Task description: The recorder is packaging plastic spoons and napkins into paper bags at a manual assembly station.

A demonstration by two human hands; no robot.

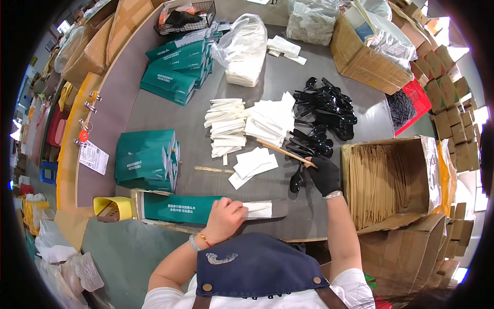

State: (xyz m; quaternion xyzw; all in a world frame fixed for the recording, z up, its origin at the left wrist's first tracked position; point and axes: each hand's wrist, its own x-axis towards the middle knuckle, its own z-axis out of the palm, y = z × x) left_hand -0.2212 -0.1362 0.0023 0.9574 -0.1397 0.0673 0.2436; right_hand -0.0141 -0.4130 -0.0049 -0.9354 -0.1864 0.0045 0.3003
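My right hand (325,176), in a black glove, grips the near end of a pair of wooden chopsticks (282,151). Their far end reaches left over the white paper packets (267,123). My left hand (225,219) is bare, its fingers curled on the right end of a long green paper sleeve (177,208). That sleeve lies in a shallow cardboard tray (138,204) along the table's near edge. From under my left fingers a white packet (258,209) sticks out to the right; whether it is inside the sleeve is hidden.
Black plastic spoons (329,110) are heaped right of centre. An open carton (388,188) of chopsticks stands at right. Stacks of green sleeves (146,159) lie at left. Behind are a bag of white packets (244,62), a wire basket (185,18) and another carton (368,59).
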